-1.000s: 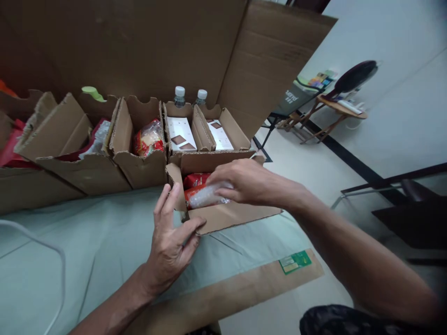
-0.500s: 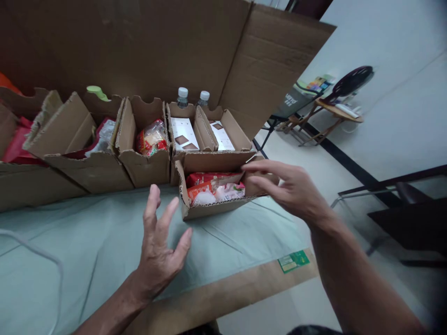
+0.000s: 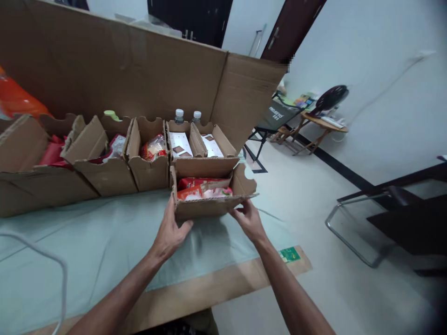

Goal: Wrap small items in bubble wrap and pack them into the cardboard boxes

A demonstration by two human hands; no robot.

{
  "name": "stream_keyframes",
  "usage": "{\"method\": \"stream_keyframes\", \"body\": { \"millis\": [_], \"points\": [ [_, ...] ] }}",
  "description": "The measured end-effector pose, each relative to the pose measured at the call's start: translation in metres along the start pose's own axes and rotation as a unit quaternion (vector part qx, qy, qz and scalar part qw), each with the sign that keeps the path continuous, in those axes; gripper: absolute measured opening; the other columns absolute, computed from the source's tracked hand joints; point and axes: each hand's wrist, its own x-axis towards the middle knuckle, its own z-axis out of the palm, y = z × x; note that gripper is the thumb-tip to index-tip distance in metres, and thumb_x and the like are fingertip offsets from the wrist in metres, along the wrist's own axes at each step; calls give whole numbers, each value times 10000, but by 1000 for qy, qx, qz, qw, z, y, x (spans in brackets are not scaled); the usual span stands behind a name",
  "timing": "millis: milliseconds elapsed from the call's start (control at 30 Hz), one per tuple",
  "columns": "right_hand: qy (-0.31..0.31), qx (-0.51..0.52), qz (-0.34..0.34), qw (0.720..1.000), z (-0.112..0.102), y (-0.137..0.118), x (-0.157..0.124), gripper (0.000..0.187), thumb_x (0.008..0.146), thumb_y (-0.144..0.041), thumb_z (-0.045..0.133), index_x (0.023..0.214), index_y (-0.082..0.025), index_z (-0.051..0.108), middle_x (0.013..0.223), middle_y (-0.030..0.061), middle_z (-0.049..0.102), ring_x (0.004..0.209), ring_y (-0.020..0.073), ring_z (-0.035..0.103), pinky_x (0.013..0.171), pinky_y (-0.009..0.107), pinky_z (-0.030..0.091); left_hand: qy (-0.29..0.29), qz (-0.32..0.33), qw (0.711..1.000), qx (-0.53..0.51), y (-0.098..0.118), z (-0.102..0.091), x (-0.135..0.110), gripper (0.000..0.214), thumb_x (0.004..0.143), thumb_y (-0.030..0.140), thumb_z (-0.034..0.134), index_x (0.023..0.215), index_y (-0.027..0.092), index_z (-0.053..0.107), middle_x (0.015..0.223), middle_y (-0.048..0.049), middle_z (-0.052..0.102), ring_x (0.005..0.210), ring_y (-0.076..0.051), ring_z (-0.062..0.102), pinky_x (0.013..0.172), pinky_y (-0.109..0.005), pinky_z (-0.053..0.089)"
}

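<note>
In front of me, an open cardboard box (image 3: 202,211) sits between my two hands. Inside it lie red and orange snack packets (image 3: 190,191) and a pink-and-white packet (image 3: 218,192). My left hand (image 3: 170,234) grips its left end, with the thumb along the front and the other fingers partly hidden. Under the lower right front edge, my right hand (image 3: 250,222) has its thumb and fingers closed on the cardboard. Whether the box's bottom touches the cloth I cannot tell.
Behind stands a row of cardboard bins (image 3: 148,174) with packets and white boxes (image 3: 180,145). Bottles (image 3: 179,116) and a tall cardboard panel (image 3: 139,74) are further back. A pale green cloth (image 3: 115,246) covers the table; a grey cable (image 3: 45,255) lies at left.
Both hands have closed in on the box, from apart on the left and from above its right end. The box now sits slightly turned, and the view has shifted upward.
</note>
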Motion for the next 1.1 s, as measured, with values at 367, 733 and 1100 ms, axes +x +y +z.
{"method": "stream_keyframes", "body": {
  "millis": [367,733,1100],
  "points": [
    [-72,55,-59,994,92,-67,-72,279,796,-360,746,1002,-217,623,943,48,680,811,212,647,736,353,565,186,-171,967,26,1,-113,-89,571,742,492,784,1188,182,608,1096,-95,711,1042,-285,679,1021,-499,523],
    [12,44,15,999,71,-44,-107,367,840,-443,744,1110,-239,605,987,54,686,836,220,674,762,373,573,95,-128,987,31,5,-78,-119,606,833,361,671,1392,185,517,1335,-151,640,1306,-320,582,1117,-509,457],
    [43,78,59,994,90,-5,-127,654,847,-411,726,1440,-275,485,1398,136,588,1001,247,683,818,409,619,105,-190,968,125,-28,-106,-148,581,798,558,649,1241,185,607,1167,-136,712,1071,-329,699,978,-521,557]
  ]
}}
